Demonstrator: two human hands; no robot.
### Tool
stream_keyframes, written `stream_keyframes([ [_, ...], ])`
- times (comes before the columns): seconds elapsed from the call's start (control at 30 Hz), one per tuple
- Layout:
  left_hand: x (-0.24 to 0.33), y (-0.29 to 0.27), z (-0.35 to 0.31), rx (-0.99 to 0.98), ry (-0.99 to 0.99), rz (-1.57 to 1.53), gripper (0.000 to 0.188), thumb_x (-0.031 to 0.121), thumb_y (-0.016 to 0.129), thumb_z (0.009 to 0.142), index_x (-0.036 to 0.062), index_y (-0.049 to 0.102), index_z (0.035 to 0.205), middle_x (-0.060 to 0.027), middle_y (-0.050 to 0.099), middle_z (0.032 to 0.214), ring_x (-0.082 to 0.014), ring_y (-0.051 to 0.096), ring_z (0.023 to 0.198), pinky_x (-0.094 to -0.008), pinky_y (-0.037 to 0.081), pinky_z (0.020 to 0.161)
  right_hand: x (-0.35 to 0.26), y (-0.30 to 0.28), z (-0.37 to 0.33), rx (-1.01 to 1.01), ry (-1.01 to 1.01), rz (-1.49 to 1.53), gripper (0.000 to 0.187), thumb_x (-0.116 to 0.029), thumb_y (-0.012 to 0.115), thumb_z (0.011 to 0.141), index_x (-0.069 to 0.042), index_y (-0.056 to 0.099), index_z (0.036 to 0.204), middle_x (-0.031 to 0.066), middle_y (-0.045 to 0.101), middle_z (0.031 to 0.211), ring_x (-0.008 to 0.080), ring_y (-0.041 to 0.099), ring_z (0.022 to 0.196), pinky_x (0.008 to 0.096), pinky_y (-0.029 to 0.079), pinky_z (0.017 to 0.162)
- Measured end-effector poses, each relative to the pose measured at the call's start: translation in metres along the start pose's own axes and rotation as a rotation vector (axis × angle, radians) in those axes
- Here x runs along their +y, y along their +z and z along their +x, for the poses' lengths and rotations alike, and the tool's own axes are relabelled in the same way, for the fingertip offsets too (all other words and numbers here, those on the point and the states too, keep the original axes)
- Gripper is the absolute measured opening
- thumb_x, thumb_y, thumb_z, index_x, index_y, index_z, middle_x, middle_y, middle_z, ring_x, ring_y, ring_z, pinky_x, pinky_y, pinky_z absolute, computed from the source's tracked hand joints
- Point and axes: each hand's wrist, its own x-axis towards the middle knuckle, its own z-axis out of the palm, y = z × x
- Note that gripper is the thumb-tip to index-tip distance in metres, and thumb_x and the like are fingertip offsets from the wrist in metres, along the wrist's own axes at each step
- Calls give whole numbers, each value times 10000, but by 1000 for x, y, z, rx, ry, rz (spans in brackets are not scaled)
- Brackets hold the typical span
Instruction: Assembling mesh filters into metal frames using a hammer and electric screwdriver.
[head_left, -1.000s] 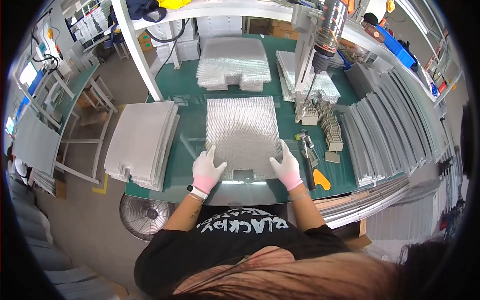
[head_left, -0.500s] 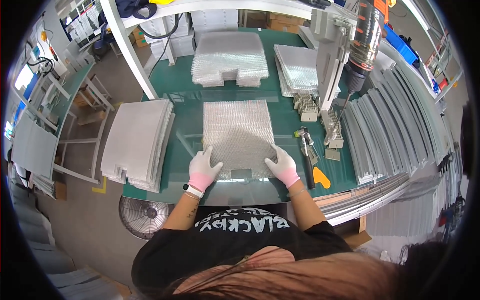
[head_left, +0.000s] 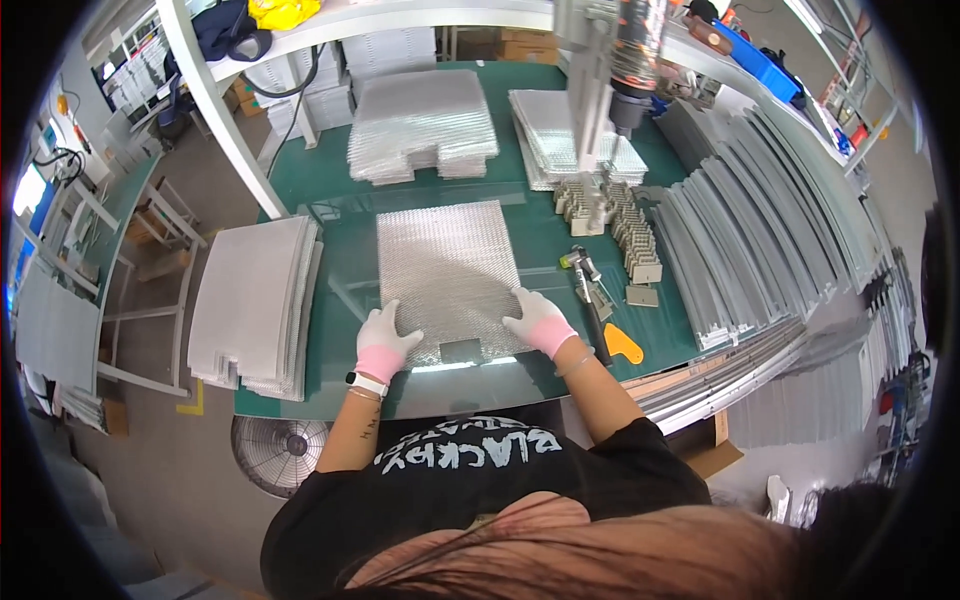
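A square silvery mesh sheet (head_left: 450,270) lies flat on the green table mat (head_left: 550,240) in front of me. My left hand (head_left: 385,338), in a white and pink glove, rests flat on the sheet's near left corner. My right hand (head_left: 537,320), gloved the same way, presses on the near right corner. Both hands have their fingers spread on the mesh. A small rectangular notch shows in the sheet's near edge between my hands.
A stack of mesh sheets (head_left: 255,300) sits at the left edge, two more stacks (head_left: 420,125) at the back. Pliers (head_left: 590,285) and an orange scraper (head_left: 622,345) lie right of the sheet. Small metal brackets (head_left: 635,235) and long metal strips (head_left: 760,210) fill the right side.
Both hands stay on the sheet's near corners. The view has shifted a little, so the sheet and table appear slightly more to the left and closer.
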Motion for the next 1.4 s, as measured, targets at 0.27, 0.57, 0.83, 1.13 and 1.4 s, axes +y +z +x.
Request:
stream_keyframes([
  [0.27,14,-23,3,0,21,187,830,440,814,727,154,489,1435,-195,497,1314,-392,477,1229,-477,403,1026,29,-43,-6,350,44,14,372,-389,650,838,-109,723,1072,219,683,983,358,644,1027,453,516,898],
  [0.57,14,-19,-33,-197,235,280,842,559,784,706,202,524,1423,-170,343,1547,-422,197,1467,-589,62,1200,180,-94,-77,570,611,-158,845,-397,818,685,-8,508,1368,253,636,1196,393,625,1099,427,508,963],
  [0.83,1,5,-128,-119,639,-738,181,230,711,862,52,677,861,-65,687,898,-220,662,914,-352,497,834,93,-99,-134,549,296,191,244,-151,718,821,20,653,983,115,684,827,173,659,735,298,521,697],
  [1.13,32,85,-145,-376,-725,-1899,612,397,593,996,-14,389,1400,-190,457,1375,-318,508,1222,-440,431,1071,-33,83,-192,-385,204,962,338,-271,561,1024,15,626,1194,88,697,1095,125,627,1003,309,509,903],
  [1.4,2,112,-163,-495,-567,-1879,374,301,563,1022,59,489,1297,-104,579,1257,-248,584,1135,-388,491,940,-12,162,-182,-424,432,1675,389,-352,511,1042,-61,515,1301,76,621,1119,165,603,886,299,533,763],
])
